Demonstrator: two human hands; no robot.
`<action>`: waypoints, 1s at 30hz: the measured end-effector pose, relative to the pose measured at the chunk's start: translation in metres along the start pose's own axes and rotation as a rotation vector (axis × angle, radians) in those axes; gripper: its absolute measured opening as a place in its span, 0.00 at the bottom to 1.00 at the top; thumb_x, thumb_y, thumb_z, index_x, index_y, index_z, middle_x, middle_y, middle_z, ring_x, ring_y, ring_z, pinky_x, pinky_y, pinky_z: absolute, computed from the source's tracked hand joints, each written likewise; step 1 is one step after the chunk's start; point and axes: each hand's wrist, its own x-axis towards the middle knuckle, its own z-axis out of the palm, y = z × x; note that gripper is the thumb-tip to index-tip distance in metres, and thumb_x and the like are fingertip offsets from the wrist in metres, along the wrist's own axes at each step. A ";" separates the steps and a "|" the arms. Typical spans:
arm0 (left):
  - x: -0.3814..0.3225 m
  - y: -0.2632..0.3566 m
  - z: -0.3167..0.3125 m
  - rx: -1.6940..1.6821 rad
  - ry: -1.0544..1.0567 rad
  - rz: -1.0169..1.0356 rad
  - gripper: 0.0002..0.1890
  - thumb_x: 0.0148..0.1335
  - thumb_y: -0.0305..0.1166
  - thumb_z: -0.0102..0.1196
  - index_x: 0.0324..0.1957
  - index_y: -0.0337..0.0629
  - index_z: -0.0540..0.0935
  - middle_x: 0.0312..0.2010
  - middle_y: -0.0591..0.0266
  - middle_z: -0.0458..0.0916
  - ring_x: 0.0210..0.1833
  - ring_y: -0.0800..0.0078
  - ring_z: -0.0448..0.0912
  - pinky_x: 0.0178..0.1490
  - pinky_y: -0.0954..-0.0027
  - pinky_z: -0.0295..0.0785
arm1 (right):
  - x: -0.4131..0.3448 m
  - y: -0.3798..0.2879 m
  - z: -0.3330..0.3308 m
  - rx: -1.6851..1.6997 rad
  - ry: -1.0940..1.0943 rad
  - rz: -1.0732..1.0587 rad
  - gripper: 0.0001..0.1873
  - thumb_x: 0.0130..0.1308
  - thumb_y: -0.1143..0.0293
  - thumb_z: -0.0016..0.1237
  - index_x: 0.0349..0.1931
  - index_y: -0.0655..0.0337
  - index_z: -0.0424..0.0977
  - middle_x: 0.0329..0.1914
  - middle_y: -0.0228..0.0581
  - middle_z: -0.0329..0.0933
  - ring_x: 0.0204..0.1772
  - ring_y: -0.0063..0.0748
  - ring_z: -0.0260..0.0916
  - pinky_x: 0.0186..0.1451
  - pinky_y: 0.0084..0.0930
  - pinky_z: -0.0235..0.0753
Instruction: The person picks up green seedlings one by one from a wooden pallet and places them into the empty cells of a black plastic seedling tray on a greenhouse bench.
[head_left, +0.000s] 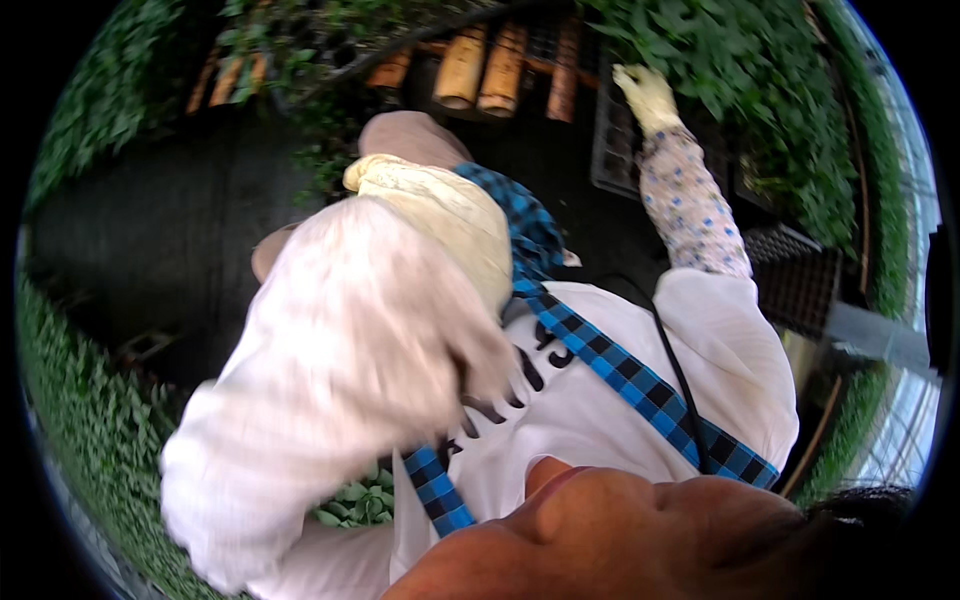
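Observation:
My right hand (646, 97), in a pale yellow glove below a dotted sleeve, reaches to the upper right. Its fingers are bent over a black plastic cell tray (616, 142), beside leafy green seedlings (724, 56); whether they grip anything cannot be told. In the middle, a white and beige sleeve (352, 315), blurred, crosses in front of my chest. My left hand (439, 214), in a pale yellow glove, shows at its end, above the blue checked apron (532, 225). Its fingers are mostly hidden, and I cannot tell if it holds anything.
Bamboo poles (461, 67) stick out at the top, near a dark hose (420, 37). More cell trays (799, 277) lie at the right. Dark ground cover (180, 225) spreads at the left, bordered by dense green plants (82, 405). A black cable (679, 360) hangs over my shirt.

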 end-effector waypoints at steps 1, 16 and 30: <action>0.004 -0.004 -0.011 0.021 0.027 -0.008 0.15 0.62 0.45 0.59 0.33 0.42 0.85 0.31 0.54 0.85 0.39 0.50 0.84 0.39 0.52 0.79 | 0.001 0.019 0.000 0.040 0.016 0.007 0.25 0.69 0.46 0.50 0.52 0.57 0.83 0.54 0.55 0.81 0.61 0.57 0.74 0.65 0.44 0.72; -0.057 -0.104 0.167 -0.271 0.327 -0.695 0.23 0.66 0.47 0.59 0.59 0.48 0.83 0.63 0.53 0.78 0.66 0.54 0.73 0.68 0.51 0.67 | -0.026 -0.151 0.021 0.799 -0.148 -0.350 0.11 0.72 0.77 0.52 0.52 0.64 0.80 0.38 0.30 0.73 0.38 0.22 0.70 0.45 0.20 0.72; -0.038 -0.098 0.165 -0.258 0.483 -0.773 0.14 0.64 0.48 0.61 0.36 0.51 0.90 0.42 0.66 0.87 0.51 0.62 0.80 0.56 0.56 0.68 | 0.154 -0.429 0.174 0.133 -0.305 -0.630 0.26 0.64 0.53 0.61 0.57 0.59 0.79 0.56 0.55 0.79 0.62 0.52 0.76 0.65 0.40 0.75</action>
